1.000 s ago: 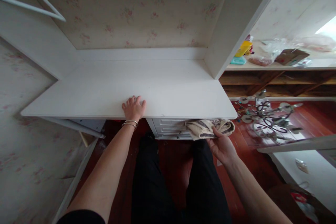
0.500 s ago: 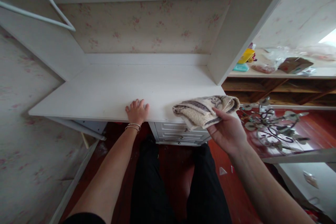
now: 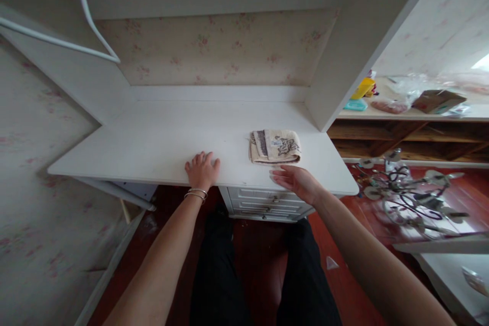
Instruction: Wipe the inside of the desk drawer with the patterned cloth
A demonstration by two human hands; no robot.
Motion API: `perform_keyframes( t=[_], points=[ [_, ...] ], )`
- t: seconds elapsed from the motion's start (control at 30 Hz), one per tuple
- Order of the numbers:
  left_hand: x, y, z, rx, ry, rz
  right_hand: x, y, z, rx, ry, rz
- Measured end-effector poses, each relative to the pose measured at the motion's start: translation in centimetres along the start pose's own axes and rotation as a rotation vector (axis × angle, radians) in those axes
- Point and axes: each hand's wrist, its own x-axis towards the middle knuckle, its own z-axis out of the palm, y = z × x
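A folded beige towel with a dark pattern lies flat on the white desk top, right of centre. My right hand hovers just in front of the towel, fingers stretched out, holding nothing. My left hand rests palm down on the desk's front edge, fingers spread, with bracelets on the wrist.
White drawers sit under the desk on the right. A white side panel bounds the desk's right side. Beyond it a wooden shelf holds a yellow item, a box and bags. A metal chandelier lies on the red floor.
My right hand lifted the towel from below the desk edge, laid it on the desk top and let go. My left hand stayed put.
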Motion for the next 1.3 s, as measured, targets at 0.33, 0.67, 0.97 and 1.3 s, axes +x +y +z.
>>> perform_keyframes(
  t=[0.33,0.67,0.97,1.3],
  points=[
    [0.1,-0.1,-0.1,-0.02,0.0,-0.004,2.6,-4.6,-2.9,-0.807,0.581,-0.714],
    [0.1,0.1,0.0,-0.027,-0.007,-0.027,6.2,-1.1,1.8,-0.927,0.258,-0.642],
    [0.2,-0.2,0.3,-0.014,0.01,-0.01,6.2,-2.8,0.7,-0.469,-0.088,-0.259],
    [0.6,-0.2,1.0,-0.036,0.009,-0.018,2.8,-6.8,-14.6,-1.487,0.746,-0.351]
  ],
)
